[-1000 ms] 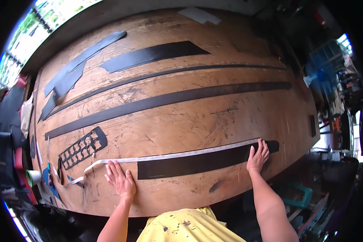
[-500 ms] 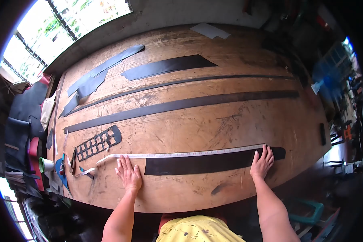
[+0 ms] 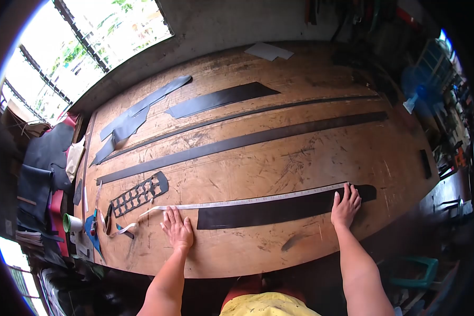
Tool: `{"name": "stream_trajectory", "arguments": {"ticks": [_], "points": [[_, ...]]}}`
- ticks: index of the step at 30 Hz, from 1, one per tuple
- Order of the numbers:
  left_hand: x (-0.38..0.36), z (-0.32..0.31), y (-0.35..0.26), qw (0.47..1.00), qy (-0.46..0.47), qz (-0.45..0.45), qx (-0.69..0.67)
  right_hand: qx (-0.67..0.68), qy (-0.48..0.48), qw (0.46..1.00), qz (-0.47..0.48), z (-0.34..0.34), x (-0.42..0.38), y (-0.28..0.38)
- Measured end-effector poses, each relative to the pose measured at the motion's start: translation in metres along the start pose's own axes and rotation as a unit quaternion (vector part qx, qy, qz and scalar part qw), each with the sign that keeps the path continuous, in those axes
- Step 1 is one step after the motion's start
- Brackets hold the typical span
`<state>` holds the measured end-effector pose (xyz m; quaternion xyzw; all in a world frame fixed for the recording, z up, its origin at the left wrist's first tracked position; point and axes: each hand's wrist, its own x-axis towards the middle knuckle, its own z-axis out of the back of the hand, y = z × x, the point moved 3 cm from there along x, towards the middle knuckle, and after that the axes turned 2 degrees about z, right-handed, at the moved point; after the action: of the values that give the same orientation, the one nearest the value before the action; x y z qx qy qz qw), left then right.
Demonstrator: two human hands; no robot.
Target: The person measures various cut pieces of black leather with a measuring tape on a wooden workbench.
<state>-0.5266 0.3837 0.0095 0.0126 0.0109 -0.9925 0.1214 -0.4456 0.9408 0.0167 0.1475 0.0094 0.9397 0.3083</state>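
Note:
A dark leather strip (image 3: pixel 268 209) with a rounded right end lies near the front of the workbench. Along its upper edge runs a white tape measure (image 3: pixel 247 200), which curls loosely at the left. My left hand (image 3: pixel 178 231) rests flat on the wood left of the strip, fingers spread, fingertips touching the tape. Near the strip's right end, my right hand (image 3: pixel 346 206) lies on the leather with its fingers stretched out, the fingertips pressing the tape's end. Neither hand is wrapped around anything.
Beyond lie a long dark strip (image 3: pixel 247 145), a thinner strip (image 3: pixel 258 111), leather pieces (image 3: pixel 221 99) and a perforated black piece (image 3: pixel 138 195). A green-rimmed cup (image 3: pixel 72 224) stands at the left edge. White paper (image 3: pixel 268 51) sits at the back, a small black bar (image 3: pixel 425 164) at right.
The head view has tilted and shifted slightly, so the bench appears displaced. Both hands keep about the same places on the tape and leather.

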Motion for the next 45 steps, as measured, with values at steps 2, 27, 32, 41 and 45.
{"name": "stream_trajectory", "arguments": {"ticks": [2, 27, 32, 41, 45], "points": [[0.0, 0.001, 0.0, 1.0, 0.001, 0.0, -0.007, 0.0, 0.003, 1.0, -0.001, 0.0, 0.0, 0.0], [0.002, -0.005, 0.002, 1.0, -0.019, -0.002, -0.025, -0.015, 0.005, 1.0, 0.0, -0.002, -0.001, -0.001], [0.001, -0.004, 0.002, 0.999, -0.025, -0.003, -0.029, -0.017, 0.003, 1.0, 0.006, -0.003, -0.001, -0.002], [0.0, -0.003, 0.002, 0.999, -0.024, 0.0, -0.024, -0.019, 0.004, 1.0, 0.008, -0.008, -0.001, -0.005], [0.0, -0.003, 0.002, 0.999, -0.026, 0.0, -0.037, -0.025, 0.002, 1.0, 0.006, -0.006, 0.0, -0.005]]}}
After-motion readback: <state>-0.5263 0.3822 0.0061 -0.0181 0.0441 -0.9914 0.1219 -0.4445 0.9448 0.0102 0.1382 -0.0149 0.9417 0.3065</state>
